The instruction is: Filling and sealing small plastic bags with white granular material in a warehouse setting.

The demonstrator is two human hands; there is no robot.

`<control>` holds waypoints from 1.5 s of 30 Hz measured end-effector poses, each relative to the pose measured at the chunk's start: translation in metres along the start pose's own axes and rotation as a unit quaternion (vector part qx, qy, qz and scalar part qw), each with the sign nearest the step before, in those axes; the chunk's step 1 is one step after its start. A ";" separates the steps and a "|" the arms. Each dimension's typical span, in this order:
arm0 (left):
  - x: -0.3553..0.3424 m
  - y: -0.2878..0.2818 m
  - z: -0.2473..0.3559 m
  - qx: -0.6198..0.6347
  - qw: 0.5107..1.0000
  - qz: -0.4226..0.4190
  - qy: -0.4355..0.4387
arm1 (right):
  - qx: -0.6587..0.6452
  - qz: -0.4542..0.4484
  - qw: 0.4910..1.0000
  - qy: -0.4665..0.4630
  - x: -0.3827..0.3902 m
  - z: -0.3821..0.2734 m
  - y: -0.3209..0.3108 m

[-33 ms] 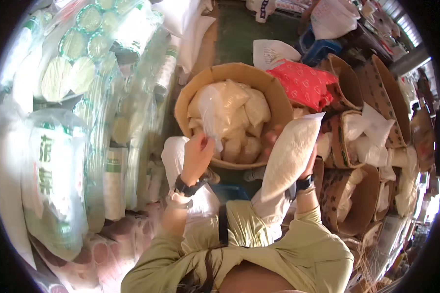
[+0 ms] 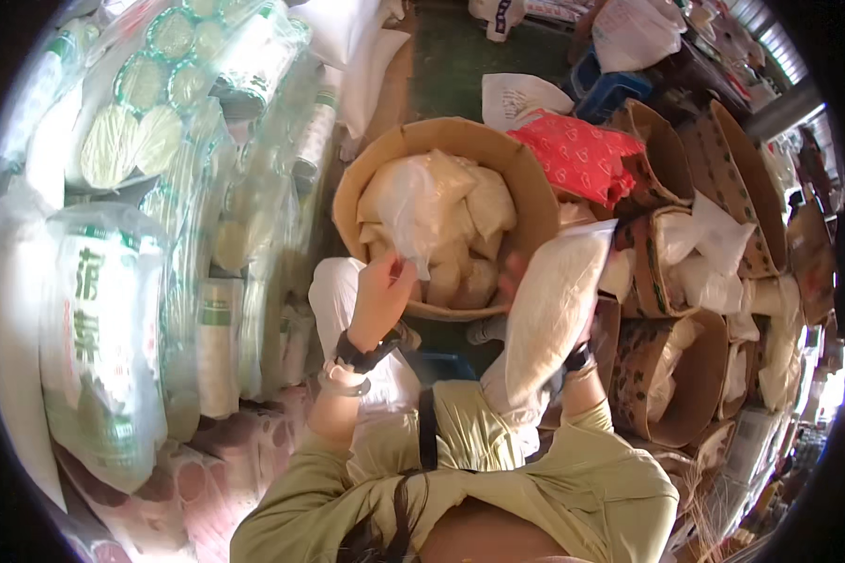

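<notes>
My left hand (image 2: 381, 300) pinches the lower edge of a thin, clear plastic bag (image 2: 409, 218) that looks empty. This bag hangs over a large round cardboard tub (image 2: 351, 192) with several plump bags of pale, powdery or grainy stuff (image 2: 449, 183) in it. At the tub's right side, a filled pillow-shaped clear bag (image 2: 552, 310) of the same pale stuff stands tilted, its sealed corner up. My right hand (image 2: 511, 274) is wrapped behind it; blurred fingertips show at its left edge, and the bag hides most of the hand.
Clear-wrapped green and white rolls (image 2: 103, 319) are stacked along the left. Open cardboard tubs (image 2: 676, 385) with white bags stand at the right. A red bag with heart prints (image 2: 577, 158) lies beyond the tub, near a blue crate (image 2: 615, 92). Below are my knees (image 2: 333, 300).
The filled bag and my right hand have shifted slightly to the left and down. My left hand stays on the clear bag.
</notes>
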State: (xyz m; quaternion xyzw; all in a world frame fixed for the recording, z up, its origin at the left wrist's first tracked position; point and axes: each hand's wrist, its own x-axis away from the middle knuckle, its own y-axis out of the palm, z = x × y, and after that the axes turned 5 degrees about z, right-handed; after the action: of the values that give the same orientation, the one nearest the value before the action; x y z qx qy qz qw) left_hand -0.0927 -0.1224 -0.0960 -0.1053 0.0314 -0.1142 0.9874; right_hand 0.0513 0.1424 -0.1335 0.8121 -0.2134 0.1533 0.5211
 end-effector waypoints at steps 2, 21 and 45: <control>0.008 0.004 0.000 -0.062 0.995 -0.078 0.010 | -0.040 -0.021 0.995 0.092 0.044 0.044 -0.003; 0.042 0.070 0.022 -0.144 0.848 -0.487 0.150 | 0.209 -0.032 0.950 0.230 0.113 0.056 -0.005; 0.171 0.104 -0.029 -0.080 0.762 -0.403 0.501 | 0.090 0.348 0.933 0.002 0.198 0.074 -0.072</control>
State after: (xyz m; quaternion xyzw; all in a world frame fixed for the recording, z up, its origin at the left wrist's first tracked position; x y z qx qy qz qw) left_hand 0.0941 -0.0690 -0.1533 -0.1150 0.4853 -0.5352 0.6817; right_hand 0.2605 0.0641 -0.1262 0.7302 -0.4669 0.3451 0.3601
